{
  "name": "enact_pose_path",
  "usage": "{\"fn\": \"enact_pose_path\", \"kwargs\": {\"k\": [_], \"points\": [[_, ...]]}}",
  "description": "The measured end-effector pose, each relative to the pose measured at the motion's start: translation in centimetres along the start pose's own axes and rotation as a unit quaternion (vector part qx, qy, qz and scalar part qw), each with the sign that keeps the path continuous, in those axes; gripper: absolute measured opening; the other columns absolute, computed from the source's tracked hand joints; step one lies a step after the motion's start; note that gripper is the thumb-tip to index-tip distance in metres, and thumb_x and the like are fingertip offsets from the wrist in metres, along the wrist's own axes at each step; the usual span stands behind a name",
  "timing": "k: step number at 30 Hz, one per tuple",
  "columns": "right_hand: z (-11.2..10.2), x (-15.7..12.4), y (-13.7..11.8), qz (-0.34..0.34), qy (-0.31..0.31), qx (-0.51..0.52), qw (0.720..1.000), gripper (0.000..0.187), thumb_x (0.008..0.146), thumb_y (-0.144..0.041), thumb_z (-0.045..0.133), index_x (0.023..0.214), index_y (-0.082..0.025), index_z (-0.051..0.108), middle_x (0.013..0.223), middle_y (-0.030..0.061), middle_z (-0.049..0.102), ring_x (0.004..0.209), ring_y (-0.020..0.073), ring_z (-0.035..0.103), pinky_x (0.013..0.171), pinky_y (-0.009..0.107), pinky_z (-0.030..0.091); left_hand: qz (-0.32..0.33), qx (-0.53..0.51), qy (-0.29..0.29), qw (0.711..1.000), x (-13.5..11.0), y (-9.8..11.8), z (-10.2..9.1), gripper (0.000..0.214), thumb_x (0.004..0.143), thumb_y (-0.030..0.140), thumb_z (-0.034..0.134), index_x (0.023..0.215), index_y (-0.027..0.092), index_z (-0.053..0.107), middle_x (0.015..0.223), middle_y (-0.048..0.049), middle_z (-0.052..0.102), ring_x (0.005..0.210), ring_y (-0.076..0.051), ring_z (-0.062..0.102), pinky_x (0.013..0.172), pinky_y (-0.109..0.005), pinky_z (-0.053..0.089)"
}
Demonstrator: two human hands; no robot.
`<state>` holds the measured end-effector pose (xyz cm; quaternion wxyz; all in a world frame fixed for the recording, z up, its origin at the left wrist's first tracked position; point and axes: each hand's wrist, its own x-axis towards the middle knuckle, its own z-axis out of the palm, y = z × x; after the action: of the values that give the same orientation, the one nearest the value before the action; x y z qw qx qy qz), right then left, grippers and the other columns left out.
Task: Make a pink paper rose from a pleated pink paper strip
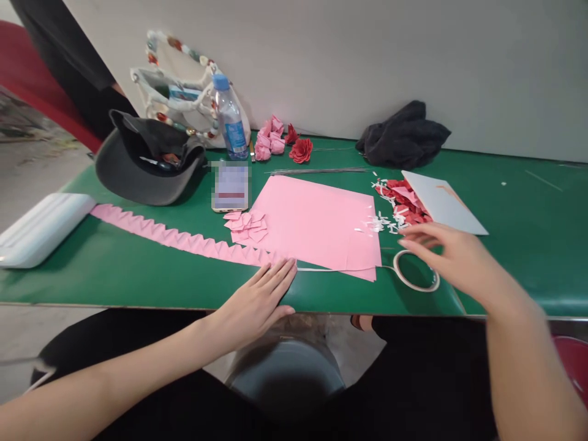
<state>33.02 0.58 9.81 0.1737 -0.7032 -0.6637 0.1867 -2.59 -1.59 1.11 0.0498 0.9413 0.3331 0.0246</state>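
My left hand (260, 300) lies flat, fingers stretched, on the right end of a long pink paper strip (174, 239) with a zigzag row of folded points. From under its fingertips a thin white length of tape runs right across the pink paper sheets (316, 214) to a roll of narrow tape (399, 279). The roll sits near the table's front edge. Above and right of it hovers my right hand (463, 263), thumb and fingers apart, with nothing visible between them. Small folded pink pieces (248, 226) are piled at the sheets' left corner.
A white box-like object (43, 229) covers the strip's left end. A phone (230, 187), cap (142, 162), bottle (232, 122), paper flowers (301, 150), wires (316, 171) and black cloth (404, 138) line the back. Red and white scraps (408, 205) lie beside a white card (443, 202).
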Motion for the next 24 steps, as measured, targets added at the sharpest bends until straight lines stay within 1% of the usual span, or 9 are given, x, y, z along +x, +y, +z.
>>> {"fn": "enact_pose_path", "kwargs": {"k": [2,5,8,9,11,13,16,21,24], "points": [[2.5,2.1,-4.3,-0.126,-0.051,0.043,0.99,0.019,0.089,-0.038,0.06,0.097,-0.026,0.071,0.109,0.0076,0.072,0.098,0.026,0.066,0.085,0.041,0.05,-0.004,-0.008,0.005,1.0,0.0,0.1,0.0,0.064,0.105,0.045,0.026,0.153,0.002,0.028,0.161,-0.0181,0.026,0.15,-0.028,0.023,0.12,-0.044,0.027],[7.6,5.8,-10.4,-0.267,-0.121,0.078,0.953,0.015,0.09,-0.031,0.061,0.095,-0.023,0.073,0.102,0.0058,0.071,0.091,0.0205,0.066,0.085,0.035,0.051,-0.003,-0.011,0.006,1.0,0.0,0.1,0.0,0.066,0.105,0.046,0.028,0.151,0.0,0.03,0.16,-0.0204,0.026,0.15,-0.031,0.022,0.12,-0.046,0.027],[12.3,9.1,-14.8,-0.294,-0.11,0.074,0.947,0.021,0.093,-0.033,0.059,0.101,-0.019,0.072,0.108,0.0055,0.068,0.096,0.0173,0.065,0.092,0.03,0.049,-0.001,-0.007,0.013,1.0,0.0,0.2,0.1,0.067,0.104,0.047,0.03,0.15,-0.001,0.031,0.16,-0.0227,0.026,0.15,-0.033,0.023,0.119,-0.048,0.028],[13.5,9.9,-15.7,-0.292,-0.106,0.073,0.948,0.027,0.097,-0.035,0.053,0.106,-0.017,0.07,0.114,0.0071,0.066,0.102,0.018,0.063,0.097,0.031,0.047,-0.001,-0.009,0.019,1.0,0.0,0.2,0.1,0.068,0.104,0.047,0.03,0.15,-0.002,0.032,0.16,-0.0233,0.026,0.15,-0.033,0.023,0.119,-0.049,0.028],[15.2,11.3,-17.1,-0.275,-0.101,0.066,0.954,0.031,0.098,-0.037,0.053,0.109,-0.012,0.067,0.119,0.0108,0.064,0.109,0.022,0.061,0.098,0.039,0.048,-0.004,-0.02,0.028,0.999,0.0,0.2,0.0,0.068,0.103,0.049,0.031,0.149,-0.002,0.033,0.159,-0.0245,0.03,0.149,-0.033,0.027,0.118,-0.049,0.03],[16.2,12.1,-17.6,-0.257,-0.105,0.063,0.959,0.03,0.096,-0.036,0.057,0.117,-0.015,0.063,0.124,0.0106,0.062,0.11,0.0235,0.062,0.095,0.044,0.052,-0.007,-0.031,0.034,0.999,0.0,0.2,-0.1,0.069,0.102,0.05,0.032,0.148,-0.002,0.036,0.157,-0.0258,0.034,0.147,-0.035,0.032,0.117,-0.05,0.032],[16.5,12.3,-17.7,-0.244,-0.13,0.079,0.958,0.032,0.096,-0.035,0.059,0.123,-0.019,0.06,0.127,0.0091,0.061,0.107,0.0223,0.063,0.09,0.044,0.055,-0.004,-0.031,0.031,0.999,0.0,0.2,-0.2,0.069,0.102,0.05,0.033,0.147,-0.002,0.037,0.154,-0.0265,0.038,0.145,-0.037,0.034,0.116,-0.051,0.034],[15.4,11.9,-16.9,-0.226,-0.153,0.144,0.951,0.034,0.095,-0.036,0.06,0.124,-0.016,0.059,0.123,0.0086,0.062,0.105,0.0233,0.064,0.087,0.043,0.056,0.003,-0.01,0.027,1.0,0.0,0.2,-0.3,0.068,0.103,0.048,0.034,0.147,-0.004,0.037,0.153,-0.0256,0.041,0.144,-0.038,0.036,0.115,-0.051,0.034],[14.1,11.7,-15.2,-0.212,-0.126,0.181,0.952,0.03,0.092,-0.023,0.061,0.122,-0.02,0.06,0.125,0.0068,0.063,0.101,0.0179,0.064,0.088,0.035,0.055,0.006,-0.009,0.035,0.999,0.0,0.1,-0.3,0.067,0.103,0.047,0.033,0.147,-0.002,0.038,0.153,-0.0242,0.042,0.143,-0.037,0.037,0.116,-0.049,0.034]]}}
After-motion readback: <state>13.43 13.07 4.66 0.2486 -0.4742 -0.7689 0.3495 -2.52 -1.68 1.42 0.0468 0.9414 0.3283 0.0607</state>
